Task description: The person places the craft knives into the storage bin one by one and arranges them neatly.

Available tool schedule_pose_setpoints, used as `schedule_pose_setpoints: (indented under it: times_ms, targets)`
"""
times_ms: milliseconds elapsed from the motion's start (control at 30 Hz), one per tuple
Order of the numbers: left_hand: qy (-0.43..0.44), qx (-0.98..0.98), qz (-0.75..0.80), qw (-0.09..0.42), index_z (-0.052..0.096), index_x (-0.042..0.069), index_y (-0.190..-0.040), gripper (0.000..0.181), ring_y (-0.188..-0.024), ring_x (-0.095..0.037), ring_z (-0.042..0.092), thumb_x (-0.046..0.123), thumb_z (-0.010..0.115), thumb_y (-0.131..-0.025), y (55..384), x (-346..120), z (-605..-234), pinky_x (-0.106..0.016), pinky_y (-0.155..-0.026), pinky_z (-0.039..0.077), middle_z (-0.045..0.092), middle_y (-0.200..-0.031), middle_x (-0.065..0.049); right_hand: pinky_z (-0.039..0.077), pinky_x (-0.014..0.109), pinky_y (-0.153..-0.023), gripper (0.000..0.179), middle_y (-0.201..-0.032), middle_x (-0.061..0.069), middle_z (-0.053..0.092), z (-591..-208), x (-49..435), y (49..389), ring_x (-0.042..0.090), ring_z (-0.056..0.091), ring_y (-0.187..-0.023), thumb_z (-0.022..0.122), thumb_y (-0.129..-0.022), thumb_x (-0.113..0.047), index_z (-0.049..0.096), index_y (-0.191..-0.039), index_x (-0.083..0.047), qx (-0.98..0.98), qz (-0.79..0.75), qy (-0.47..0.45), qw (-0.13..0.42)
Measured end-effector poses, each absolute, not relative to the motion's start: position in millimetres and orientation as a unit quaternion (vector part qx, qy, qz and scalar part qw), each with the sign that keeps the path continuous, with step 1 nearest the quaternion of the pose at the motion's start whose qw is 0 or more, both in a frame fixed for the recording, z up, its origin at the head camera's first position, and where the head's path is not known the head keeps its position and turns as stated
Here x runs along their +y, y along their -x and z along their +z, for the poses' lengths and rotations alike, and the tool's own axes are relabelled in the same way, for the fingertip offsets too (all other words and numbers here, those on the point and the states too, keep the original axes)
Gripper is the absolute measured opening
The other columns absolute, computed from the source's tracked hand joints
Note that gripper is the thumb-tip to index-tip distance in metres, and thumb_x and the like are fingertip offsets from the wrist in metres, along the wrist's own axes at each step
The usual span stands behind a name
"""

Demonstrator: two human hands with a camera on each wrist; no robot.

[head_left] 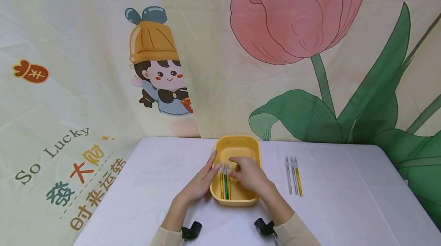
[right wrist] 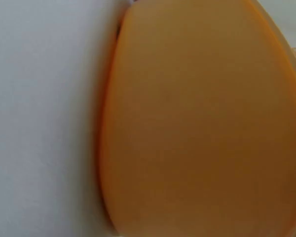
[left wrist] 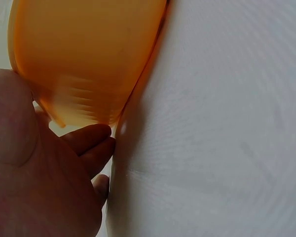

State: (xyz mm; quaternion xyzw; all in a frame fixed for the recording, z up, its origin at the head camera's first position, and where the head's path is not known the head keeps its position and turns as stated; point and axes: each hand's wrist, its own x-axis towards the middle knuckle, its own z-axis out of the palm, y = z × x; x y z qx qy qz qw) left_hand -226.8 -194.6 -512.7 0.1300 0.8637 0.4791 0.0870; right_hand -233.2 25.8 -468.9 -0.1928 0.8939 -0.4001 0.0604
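Note:
A yellow plastic tray point(head_left: 241, 202) stands at the table's middle. Along its left side lie slim pen-like sticks, two yellow and one green point(head_left: 226, 186), with pale tips pointing away. My left hand point(head_left: 201, 182) holds the left wall, thumb over the rim beside the sticks and fingers outside. In the left wrist view, left fingers point(left wrist: 91, 140) reach along the outer wall of the tray point(left wrist: 89, 49). My right hand point(head_left: 249, 172) reaches over the right side into the tray, thumb and forefinger apart, thumb right beside the nearest yellow stick. The right wrist view shows only the tray's outer wall point(right wrist: 197, 123).
Right of the tray, two silver sticks point(head_left: 293, 177) and a yellow one point(head_left: 298, 177) lie side by side on the white-covered table point(head_left: 344, 200). Black wrist cameras point(head_left: 263, 226) sit at both sleeves. A printed cloth point(head_left: 213, 66) hangs behind the table.

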Motion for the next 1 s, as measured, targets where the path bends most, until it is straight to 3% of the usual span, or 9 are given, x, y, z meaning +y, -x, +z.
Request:
schedule_pose_setpoints:
  times_ms: [233, 533, 733, 1000]
  targets:
    - [-0.118, 0.868, 0.473, 0.094, 0.008, 0.040, -0.167, 0.061, -0.160, -0.027, 0.020, 0.049, 0.034, -0.113, 227.9, -193.9, -513.7, -0.055, -0.130, 0.016, 0.017, -0.174, 0.003, 0.051, 0.026, -0.052, 0.051, -0.071, -0.001, 0.064, -458.7, 37.4, 233.7, 0.011, 0.062, -0.056, 0.080, -0.093, -0.014, 0.064, -0.141, -0.005, 0.892, -0.410, 0.184, 0.042]
    - [-0.115, 0.869, 0.472, 0.097, 0.009, 0.042, -0.167, 0.061, -0.160, -0.024, 0.019, 0.052, 0.035, -0.112, 227.5, -194.0, -512.0, -0.052, -0.130, 0.016, 0.017, -0.174, 0.006, 0.052, 0.027, -0.053, 0.051, -0.073, -0.002, 0.064, -454.8, 47.0, 234.6, 0.016, 0.065, -0.059, 0.080, -0.092, -0.015, 0.065, -0.140, -0.009, 0.890, -0.422, 0.167, 0.036]
    - [-0.122, 0.868, 0.473, 0.091, 0.008, 0.039, -0.167, 0.061, -0.161, -0.028, 0.019, 0.049, 0.034, -0.113, 226.4, -193.7, -510.8, -0.056, -0.130, 0.015, 0.017, -0.174, 0.002, 0.053, 0.029, -0.054, 0.050, -0.075, 0.000, 0.065, -451.1, 53.6, 234.0, 0.017, 0.065, -0.060, 0.080, -0.092, -0.015, 0.066, -0.140, -0.010, 0.887, -0.434, 0.154, 0.028]
    - [-0.124, 0.870, 0.469, 0.089, 0.008, 0.039, -0.167, 0.061, -0.161, -0.026, 0.018, 0.048, 0.034, -0.113, 225.6, -194.8, -510.2, -0.054, -0.130, 0.015, 0.017, -0.174, 0.003, 0.053, 0.028, -0.054, 0.052, -0.079, 0.002, 0.064, -446.0, 61.8, 234.6, 0.029, 0.070, -0.066, 0.081, -0.091, -0.014, 0.066, -0.141, -0.011, 0.884, -0.448, 0.132, 0.013]
